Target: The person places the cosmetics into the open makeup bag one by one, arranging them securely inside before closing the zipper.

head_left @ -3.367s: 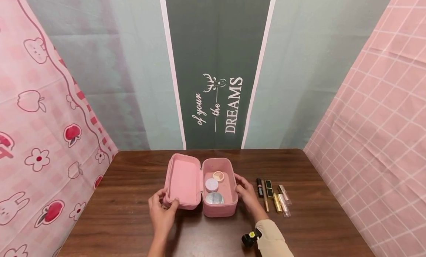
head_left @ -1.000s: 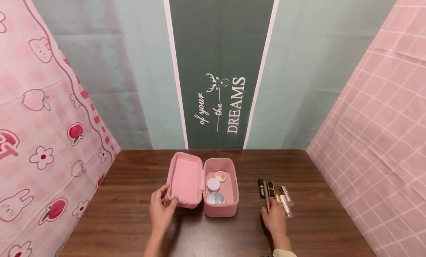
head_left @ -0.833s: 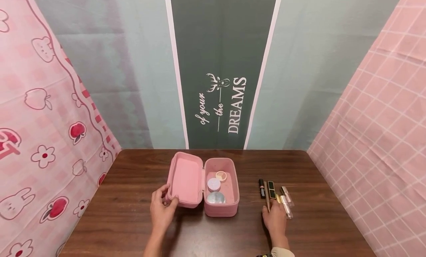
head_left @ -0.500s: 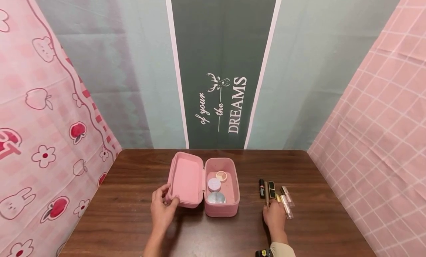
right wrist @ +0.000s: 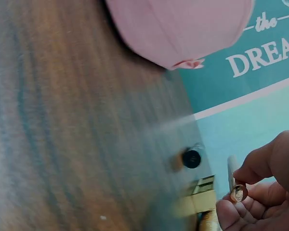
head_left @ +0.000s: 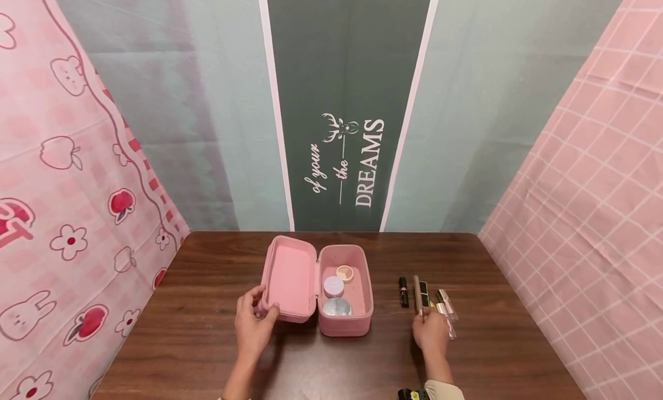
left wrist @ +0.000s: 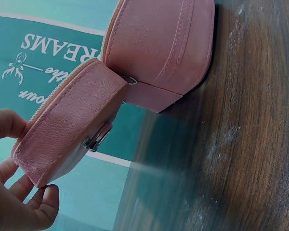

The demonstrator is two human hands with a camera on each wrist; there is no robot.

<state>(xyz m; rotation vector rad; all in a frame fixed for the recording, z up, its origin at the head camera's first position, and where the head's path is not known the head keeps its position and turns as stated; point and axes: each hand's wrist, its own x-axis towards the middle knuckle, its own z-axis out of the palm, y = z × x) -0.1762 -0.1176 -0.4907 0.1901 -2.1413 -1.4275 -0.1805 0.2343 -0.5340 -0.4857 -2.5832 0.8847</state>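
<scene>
A pink zippered cosmetic case (head_left: 344, 326) stands unzipped mid-table. My left hand (head_left: 252, 325) grips the near left corner of its lid (head_left: 290, 278), thumb on the rim and fingers beneath, also visible in the left wrist view. Inside lie a silver round compact (head_left: 336, 307), a lilac round pot (head_left: 334, 286) and a small round palette (head_left: 345, 273). To the right of the case, my right hand (head_left: 431, 332) pinches a slim rose-gold makeup pen (right wrist: 238, 192) between thumb and fingers. The pen points away from me, close beside a black-and-gold rectangular case (head_left: 425, 296).
A black lipstick tube (head_left: 403, 292) lies between the cosmetic case and the pen. Gold-capped clear tubes (head_left: 446, 312) lie right of my right hand, partly covered by it. Fabric hangings (head_left: 336, 72) surround the brown wooden table (head_left: 197, 331).
My right hand has left the case's side, gone to the cosmetics and taken hold of the pen, which has risen slightly. The black lipstick has shifted slightly left. My left hand stays on the lid.
</scene>
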